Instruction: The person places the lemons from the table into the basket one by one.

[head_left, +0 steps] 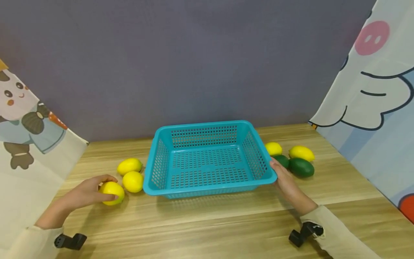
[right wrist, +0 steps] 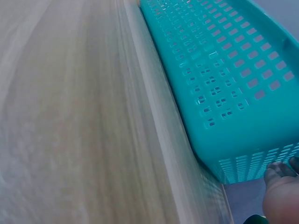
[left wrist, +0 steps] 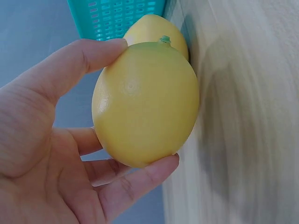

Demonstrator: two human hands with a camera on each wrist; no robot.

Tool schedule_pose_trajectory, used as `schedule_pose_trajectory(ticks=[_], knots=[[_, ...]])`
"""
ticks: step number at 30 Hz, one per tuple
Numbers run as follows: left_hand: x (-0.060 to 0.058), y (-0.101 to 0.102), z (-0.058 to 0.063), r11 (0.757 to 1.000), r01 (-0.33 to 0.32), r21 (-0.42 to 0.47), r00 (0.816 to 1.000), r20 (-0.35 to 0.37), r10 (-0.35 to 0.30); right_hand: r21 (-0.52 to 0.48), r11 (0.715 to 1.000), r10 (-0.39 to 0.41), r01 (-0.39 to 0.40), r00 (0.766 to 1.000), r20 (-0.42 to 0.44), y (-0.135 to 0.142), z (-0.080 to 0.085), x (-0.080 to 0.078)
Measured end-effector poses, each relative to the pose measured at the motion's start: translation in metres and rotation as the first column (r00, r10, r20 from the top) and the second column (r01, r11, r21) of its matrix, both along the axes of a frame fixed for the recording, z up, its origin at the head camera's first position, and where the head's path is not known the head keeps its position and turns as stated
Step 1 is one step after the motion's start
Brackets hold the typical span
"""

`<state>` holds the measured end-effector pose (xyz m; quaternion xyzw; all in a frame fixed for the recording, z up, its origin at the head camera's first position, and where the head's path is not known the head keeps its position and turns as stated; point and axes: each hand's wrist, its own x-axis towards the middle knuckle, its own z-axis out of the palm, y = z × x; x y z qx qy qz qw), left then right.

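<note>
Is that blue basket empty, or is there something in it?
The basket is empty: the head view shows its slotted floor bare, with the yellow fruits and green fruits all outside it.

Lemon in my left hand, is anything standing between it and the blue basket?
Yes: a second lemon lies between the held lemon and the basket, whose left wall stands in the way too. Nothing visible blocks a path over the top.

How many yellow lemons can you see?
5 oval yellow lemons: one held in the left hand, two close by, left of the rectangular turquoise plastic basket, two beyond the right hand. The basket could hide more.
</note>
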<state>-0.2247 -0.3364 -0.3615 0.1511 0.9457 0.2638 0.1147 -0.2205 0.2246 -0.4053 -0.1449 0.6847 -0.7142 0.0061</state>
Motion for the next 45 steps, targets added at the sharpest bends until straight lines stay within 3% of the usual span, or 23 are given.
schedule_pose_trajectory(ticks=[6, 12, 21, 34, 45], knots=[[0.000, -0.001, 0.006, 1.000, 0.001, -0.005, 1.000, -0.011, -0.001, -0.025, 0.999, 0.021, -0.022, 0.999, -0.030, -0.001, -0.002, -0.001], [-0.001, 0.002, 0.015, 0.999, 0.032, 0.022, 0.997, -0.074, -0.030, -0.020, 1.000, 0.018, -0.019, 1.000, -0.018, -0.001, -0.003, -0.001], [-0.004, 0.009, 0.026, 0.999, 0.029, 0.033, 0.997, -0.066, -0.027, -0.042, 0.999, 0.014, -0.015, 1.000, -0.020, -0.002, -0.004, -0.001], [-0.009, 0.023, 0.038, 0.997, 0.054, 0.050, 0.989, -0.142, -0.047, -0.087, 0.995, -0.046, 0.045, 0.999, -0.010, -0.006, -0.005, 0.000], [-0.017, 0.038, 0.047, 0.991, 0.097, 0.095, 0.979, -0.188, -0.078, -0.200, 0.979, -0.048, 0.042, 0.999, -0.023, -0.005, -0.007, -0.001]])
